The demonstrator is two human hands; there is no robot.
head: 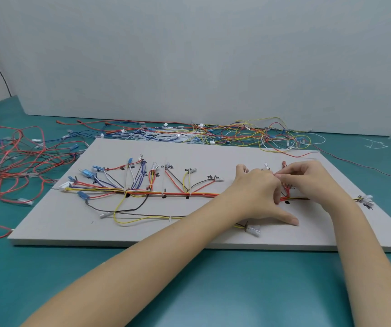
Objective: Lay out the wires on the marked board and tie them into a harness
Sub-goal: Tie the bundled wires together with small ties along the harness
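A pale marked board [213, 234] lies on the teal table. Across it runs a harness trunk [175, 193] of red, orange and yellow wires, with branches fanning up to handwritten labels and blue terminals [87, 173]. A white connector [66, 186] ends the trunk at the left. My left hand [258, 192] and my right hand [308, 178] meet at the right part of the trunk, fingertips pinching red branch wires [286, 188] there. What sits between the fingertips is too small to make out. A yellow-and-black wire [142, 217] loops along the board's near side.
Loose red wires [19, 161] pile up on the table at the left. A tangle of mixed coloured wires [237, 134] lies behind the board along a white wall. Cut tie scraps [376, 145] lie at the far right. A clear terminal [254, 230] rests near the board's front edge.
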